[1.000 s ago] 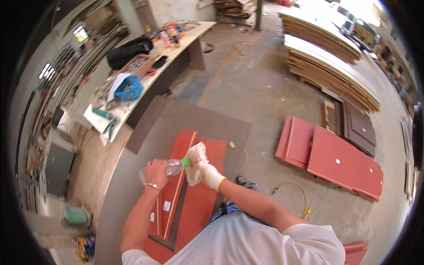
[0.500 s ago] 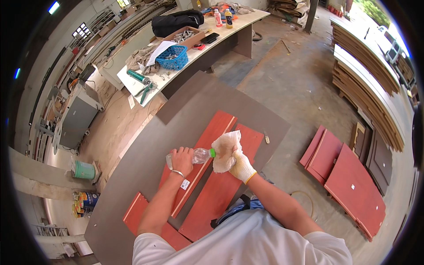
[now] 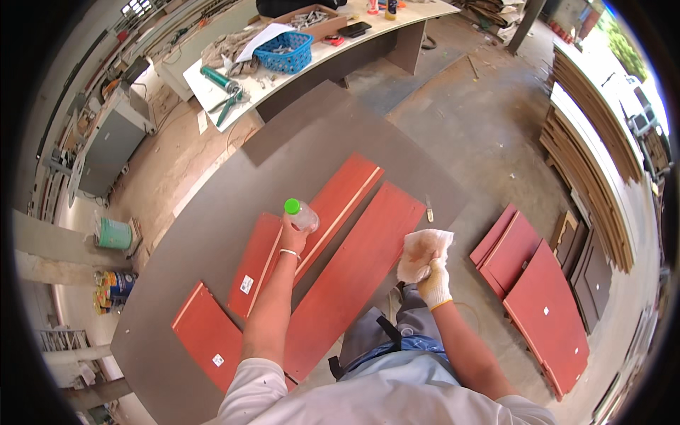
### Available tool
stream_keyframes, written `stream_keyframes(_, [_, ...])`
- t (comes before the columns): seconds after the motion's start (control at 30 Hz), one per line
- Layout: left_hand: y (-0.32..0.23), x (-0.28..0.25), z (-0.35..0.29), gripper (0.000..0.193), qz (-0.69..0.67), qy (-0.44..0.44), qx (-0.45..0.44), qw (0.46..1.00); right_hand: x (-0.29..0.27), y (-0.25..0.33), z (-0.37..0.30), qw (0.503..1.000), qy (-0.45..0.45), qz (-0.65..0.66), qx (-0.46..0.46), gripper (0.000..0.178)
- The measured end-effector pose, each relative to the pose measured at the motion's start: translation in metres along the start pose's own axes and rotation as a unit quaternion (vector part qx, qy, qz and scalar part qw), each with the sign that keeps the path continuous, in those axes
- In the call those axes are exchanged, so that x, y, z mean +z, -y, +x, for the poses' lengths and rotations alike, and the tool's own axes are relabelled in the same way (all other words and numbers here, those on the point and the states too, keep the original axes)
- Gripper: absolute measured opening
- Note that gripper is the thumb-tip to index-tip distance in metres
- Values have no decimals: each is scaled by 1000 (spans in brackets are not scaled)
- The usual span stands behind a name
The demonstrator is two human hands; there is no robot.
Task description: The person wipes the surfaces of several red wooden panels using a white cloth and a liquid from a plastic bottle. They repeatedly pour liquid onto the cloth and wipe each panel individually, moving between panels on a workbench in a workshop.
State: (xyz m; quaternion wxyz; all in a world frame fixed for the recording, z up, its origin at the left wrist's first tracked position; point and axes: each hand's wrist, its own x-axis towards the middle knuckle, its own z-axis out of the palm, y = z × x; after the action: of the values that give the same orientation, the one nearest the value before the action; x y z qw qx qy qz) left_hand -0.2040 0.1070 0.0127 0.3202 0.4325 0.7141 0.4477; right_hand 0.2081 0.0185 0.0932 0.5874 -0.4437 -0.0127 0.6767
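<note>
My left hand (image 3: 293, 236) is bare and wrapped round a clear plastic bottle (image 3: 306, 217) with a green cap, which stands upright above the red panels. My right hand (image 3: 434, 280), in a white knit glove, grips a whitish cloth (image 3: 425, 255) with a brownish stain, off the right side of the table. Between the two hands lies a long red panel (image 3: 361, 273). Other red panels lie beside it: one with a pale edge strip (image 3: 347, 191), one under my left forearm (image 3: 258, 248) and a shorter one at the near left (image 3: 205, 329).
The panels lie on a dark brown tabletop (image 3: 234, 191); a small knife (image 3: 429, 209) is near its right edge. On the far bench sit a blue basket (image 3: 285, 53), a caulking gun (image 3: 218, 79) and a phone (image 3: 355, 30). Red boards (image 3: 545, 319) lean at the right.
My hands have moved apart: the bottle went left and turned from lying sideways to upright, while the cloth went right and nearer to me. Both are still held.
</note>
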Motion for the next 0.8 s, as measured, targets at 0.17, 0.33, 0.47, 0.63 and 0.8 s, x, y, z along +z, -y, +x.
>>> stream_keyframes(0.17, [-5, 23, -161, 67, 204, -88, -44, 974, -19, 9, 7, 806, -18, -581, -111, 53])
stream_keyframes(0.33, [-2, 18, -356, 67, 362, 77, 34, 929, 114, -93, -15, 507, 357, -758, -205, 51])
stream_keyframes(0.47, [-10, 59, -341, 70, 382, 129, -36, 914, 38, -200, 12, 405, 587, -606, -352, 45])
stream_keyframes(0.63, [19, 14, -332, 73, 511, -107, -116, 845, 197, -80, 63, 298, 401, -850, -168, 17])
stream_keyframes(0.8, [14, 48, -311, 76, 519, -51, -136, 842, 71, 33, 251, 411, 121, -828, -361, 39])
